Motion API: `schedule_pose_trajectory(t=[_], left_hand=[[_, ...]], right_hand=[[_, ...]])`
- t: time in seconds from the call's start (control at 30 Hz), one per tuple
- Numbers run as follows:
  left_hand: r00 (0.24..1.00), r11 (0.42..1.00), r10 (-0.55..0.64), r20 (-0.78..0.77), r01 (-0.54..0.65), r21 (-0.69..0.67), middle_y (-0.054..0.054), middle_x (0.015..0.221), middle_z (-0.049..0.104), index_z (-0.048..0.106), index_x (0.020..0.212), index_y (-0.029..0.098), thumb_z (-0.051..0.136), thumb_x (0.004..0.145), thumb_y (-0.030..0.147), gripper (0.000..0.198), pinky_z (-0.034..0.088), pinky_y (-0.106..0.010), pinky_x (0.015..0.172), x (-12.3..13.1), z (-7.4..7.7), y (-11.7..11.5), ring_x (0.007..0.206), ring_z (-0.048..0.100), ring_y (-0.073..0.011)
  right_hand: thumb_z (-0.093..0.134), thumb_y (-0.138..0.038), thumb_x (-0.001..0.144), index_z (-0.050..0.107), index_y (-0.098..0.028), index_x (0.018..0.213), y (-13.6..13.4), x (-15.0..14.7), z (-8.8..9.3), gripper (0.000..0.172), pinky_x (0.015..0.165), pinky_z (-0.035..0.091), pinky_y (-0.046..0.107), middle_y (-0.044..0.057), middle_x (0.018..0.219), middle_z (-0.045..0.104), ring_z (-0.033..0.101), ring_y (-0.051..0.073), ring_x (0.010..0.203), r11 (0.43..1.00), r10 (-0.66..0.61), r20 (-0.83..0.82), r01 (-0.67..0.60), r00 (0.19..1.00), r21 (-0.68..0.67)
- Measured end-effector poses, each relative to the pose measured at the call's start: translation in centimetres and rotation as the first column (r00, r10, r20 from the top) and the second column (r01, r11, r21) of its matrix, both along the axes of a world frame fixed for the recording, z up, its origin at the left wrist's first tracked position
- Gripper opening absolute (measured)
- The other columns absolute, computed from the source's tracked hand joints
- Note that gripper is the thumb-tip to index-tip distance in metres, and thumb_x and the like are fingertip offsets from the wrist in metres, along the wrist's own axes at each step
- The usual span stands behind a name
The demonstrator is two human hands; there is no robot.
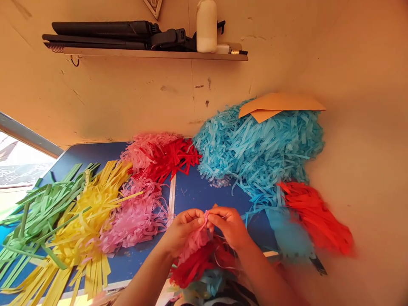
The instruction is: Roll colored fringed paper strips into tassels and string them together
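Close together in front of me, my left hand (188, 229) and my right hand (226, 223) both pinch the top of a pink paper tassel (196, 244). Its fringe hangs down between my wrists. Right below it are a red tassel (194, 270) and a light blue tassel (212, 280), near my lap. A thin white string (225, 261) loops beside the red fringe, under my right hand. My fingertips cover the spot where the pink strips come together.
Left on the blue table (204, 195) lie green strips (47, 212), yellow strips (95, 204) and pink fringe (137, 212). Red fringe (172, 157) is behind. A large light blue pile (261, 148) carries orange paper (280, 104). Red strips (315, 216) lie right. A shelf (153, 53) hangs above.
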State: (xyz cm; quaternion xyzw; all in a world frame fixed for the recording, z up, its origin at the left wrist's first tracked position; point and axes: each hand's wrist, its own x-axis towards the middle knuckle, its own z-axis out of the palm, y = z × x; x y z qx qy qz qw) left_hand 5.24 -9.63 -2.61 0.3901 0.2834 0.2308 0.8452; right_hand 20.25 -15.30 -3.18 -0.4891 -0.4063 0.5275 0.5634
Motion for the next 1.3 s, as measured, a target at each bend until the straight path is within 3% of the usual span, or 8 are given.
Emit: schedule_pose_trajectory(t=[0.1,0.17,0.3,0.33,0.47,0.6,0.8,1.3], left_hand=[[0.993,0.983,0.079,-0.083,-0.064,0.169,-0.003,0.072,0.069,0.063,0.075,0.018,0.073,0.077,0.042,0.026,0.049,-0.028,0.071,0.1,-0.6,-0.1,0.071,0.064,-0.0165],[0.952,0.89,0.224,-0.21,-0.113,0.442,-0.003,0.073,0.069,0.063,0.077,0.019,0.067,0.082,0.04,0.022,0.05,-0.03,0.071,0.1,-1.2,-0.2,0.071,0.064,-0.0172],[0.85,0.407,0.485,-0.207,-0.01,0.913,-0.004,0.085,0.074,0.068,0.083,0.022,0.053,0.09,0.026,0.017,0.046,-0.04,0.093,-0.2,-2.2,-0.7,0.082,0.067,-0.0192],[0.847,0.355,0.493,-0.197,0.011,0.935,-0.004,0.086,0.075,0.068,0.085,0.022,0.05,0.091,0.025,0.019,0.046,-0.04,0.093,-0.2,-2.3,-0.9,0.083,0.068,-0.0192],[0.819,0.511,0.492,-0.294,0.001,0.859,-0.004,0.084,0.073,0.067,0.09,0.021,0.058,0.088,0.032,0.014,0.051,-0.031,0.072,0.0,-2.2,-1.2,0.077,0.066,-0.0188],[0.831,0.619,0.469,-0.298,-0.069,0.782,-0.004,0.083,0.072,0.071,0.08,0.021,0.064,0.083,0.033,0.013,0.048,-0.031,0.077,0.0,-1.7,-0.9,0.081,0.064,-0.0198],[0.948,0.945,0.236,-0.212,-0.173,0.276,0.001,0.067,0.061,0.067,0.075,0.016,0.074,0.075,0.047,0.031,0.04,-0.022,0.059,-0.2,-1.6,-0.4,0.061,0.05,-0.0111],[0.953,0.957,0.252,-0.167,-0.22,0.186,0.003,0.066,0.056,0.064,0.075,0.017,0.079,0.071,0.048,0.034,0.038,-0.019,0.057,0.5,-1.9,-0.7,0.058,0.047,-0.008]], right_hand=[[0.063,-0.035,0.082,0.071,-0.02,0.071,0.0,-0.5,-0.9,0.021,0.059,0.048,0.025,-0.002,0.057,0.062,0.057,0.013,0.055,0.994,-0.106,0.0,0.106,0.994,-0.016],[0.063,-0.035,0.082,0.07,-0.019,0.072,-0.1,-0.9,-1.6,0.021,0.057,0.047,0.024,-0.002,0.058,0.061,0.056,0.013,0.054,0.979,-0.201,0.044,0.202,0.979,-0.015],[0.06,-0.036,0.086,0.07,-0.018,0.076,-0.3,-1.5,-2.3,0.023,0.059,0.046,0.024,-0.001,0.063,0.063,0.055,0.013,0.058,0.943,-0.331,0.143,0.333,0.933,0.007],[0.06,-0.036,0.086,0.07,-0.018,0.077,-0.4,-1.5,-2.4,0.023,0.059,0.046,0.024,-0.001,0.065,0.064,0.056,0.013,0.059,0.94,-0.338,0.156,0.34,0.928,0.015],[0.058,-0.032,0.089,0.071,-0.02,0.077,-0.7,-1.5,-2.3,0.022,0.07,0.047,0.026,0.002,0.074,0.068,0.061,0.016,0.071,0.945,-0.328,0.254,0.314,0.91,0.095],[0.059,-0.03,0.088,0.074,-0.02,0.081,-0.8,-1.3,-2.0,0.019,0.068,0.047,0.026,0.001,0.072,0.066,0.06,0.015,0.068,0.946,-0.323,0.304,0.296,0.896,0.132],[0.062,-0.03,0.084,0.073,-0.019,0.076,-0.5,-0.6,-1.9,0.017,0.057,0.043,0.023,-0.002,0.061,0.06,0.054,0.012,0.057,0.99,-0.137,0.149,0.139,0.979,0.001],[0.062,-0.035,0.082,0.067,-0.018,0.07,-0.3,-0.6,-2.9,0.021,0.056,0.042,0.023,-0.001,0.063,0.061,0.052,0.013,0.057,0.97,-0.229,0.192,0.241,0.954,-0.043]])
